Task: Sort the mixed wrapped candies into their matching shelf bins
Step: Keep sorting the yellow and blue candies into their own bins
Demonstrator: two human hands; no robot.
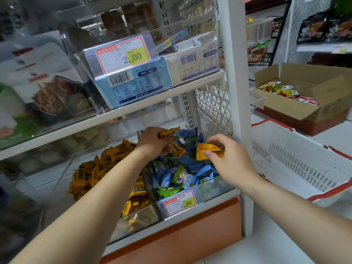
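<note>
The left forearm [106, 180] hides some yellow candies [89, 174].

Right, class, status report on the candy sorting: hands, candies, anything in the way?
Left hand grips yellow candies; right hand pinches another yellow candy. Both over blue-green candy bin. Yellow bin alongside, nothing blocking.

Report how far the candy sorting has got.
Looks done: the left bin holds a yellow pile, and the right bin holds mostly blue and green wrappers. In hand: the left hand and right hand each grip stray yellow candies above the right bin. Left: dropping those into the left bin. Buried strays cannot be seen.
</note>
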